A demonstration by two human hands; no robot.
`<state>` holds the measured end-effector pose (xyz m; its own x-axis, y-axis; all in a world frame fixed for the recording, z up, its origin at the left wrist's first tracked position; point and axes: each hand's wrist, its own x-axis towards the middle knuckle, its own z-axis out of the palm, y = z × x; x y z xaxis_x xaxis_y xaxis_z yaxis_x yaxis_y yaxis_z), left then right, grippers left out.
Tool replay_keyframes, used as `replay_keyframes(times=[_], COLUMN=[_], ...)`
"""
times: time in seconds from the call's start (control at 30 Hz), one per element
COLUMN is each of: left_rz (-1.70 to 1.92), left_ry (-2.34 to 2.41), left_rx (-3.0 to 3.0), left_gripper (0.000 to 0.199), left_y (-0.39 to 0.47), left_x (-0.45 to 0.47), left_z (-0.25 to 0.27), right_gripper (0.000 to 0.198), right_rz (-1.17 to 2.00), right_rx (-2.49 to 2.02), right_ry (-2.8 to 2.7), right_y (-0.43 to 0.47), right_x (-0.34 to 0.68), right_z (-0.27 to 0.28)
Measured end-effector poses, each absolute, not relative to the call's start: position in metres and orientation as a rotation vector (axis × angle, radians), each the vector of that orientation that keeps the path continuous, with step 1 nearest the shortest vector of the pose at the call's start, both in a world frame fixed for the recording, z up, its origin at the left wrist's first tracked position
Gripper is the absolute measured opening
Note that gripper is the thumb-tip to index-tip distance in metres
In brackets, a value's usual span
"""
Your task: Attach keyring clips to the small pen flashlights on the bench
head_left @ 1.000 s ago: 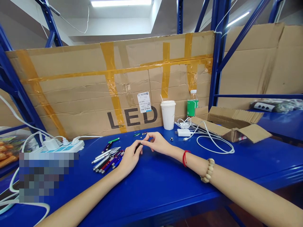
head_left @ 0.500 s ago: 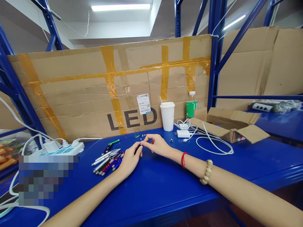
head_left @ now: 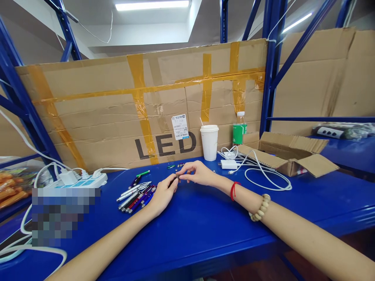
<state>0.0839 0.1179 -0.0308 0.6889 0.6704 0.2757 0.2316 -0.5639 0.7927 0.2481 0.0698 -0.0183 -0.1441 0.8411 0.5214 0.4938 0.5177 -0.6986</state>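
Observation:
Over the blue table, my left hand (head_left: pixel 162 195) is closed around a slim dark pen barrel (head_left: pixel 172 182), most of it hidden by the fingers. My right hand (head_left: pixel 198 174) meets it from the right, thumb and forefinger pinched at the barrel's upper end, where a tiny brassy bit shows. Whether that bit is part of the barrel or separate, I cannot make out. Left of my left hand lies a pile of metallic pens (head_left: pixel 136 198) in silver, red, purple and blue. A green pen piece (head_left: pixel 143 173) lies behind them, and small loose parts (head_left: pixel 171 167) are scattered beyond my hands.
A white paper cup (head_left: pixel 209 143) with a straw stands at the back, near a green-labelled bottle (head_left: pixel 239 132). White cables (head_left: pixel 268 189) and a charger (head_left: pixel 229 164) lie right, beside an open cardboard box (head_left: pixel 293 152). A power strip (head_left: pixel 93 180) sits left, before a cardboard wall (head_left: pixel 111 128).
My right fingertips have shifted slightly at the barrel's end, and a brassy bit now shows there. My left hand keeps its hold. The whole view has moved a little.

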Motion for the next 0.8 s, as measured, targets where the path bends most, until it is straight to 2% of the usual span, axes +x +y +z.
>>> replay_keyframes(times=[0.2,0.5,0.8], left_rz=[0.699,0.645,0.589], left_ry=[0.622,0.589,0.582], left_rx=[2.159,2.280,2.399], left_gripper=[0.027,0.028,0.026], left_y=[0.115,0.112,0.112], left_x=[0.082,0.080,0.078], left_z=[-0.030,-0.029,-0.031], right_gripper=[0.031,0.023,0.027], right_rz=[0.610,0.611,0.680], right_rx=[-1.160,-1.114,-1.086], right_ry=[-1.816,-1.833,-1.818], right_y=[0.067,0.068,0.071], right_x=[0.256,0.259,0.259], right_z=[-0.012,-0.015,-0.024])
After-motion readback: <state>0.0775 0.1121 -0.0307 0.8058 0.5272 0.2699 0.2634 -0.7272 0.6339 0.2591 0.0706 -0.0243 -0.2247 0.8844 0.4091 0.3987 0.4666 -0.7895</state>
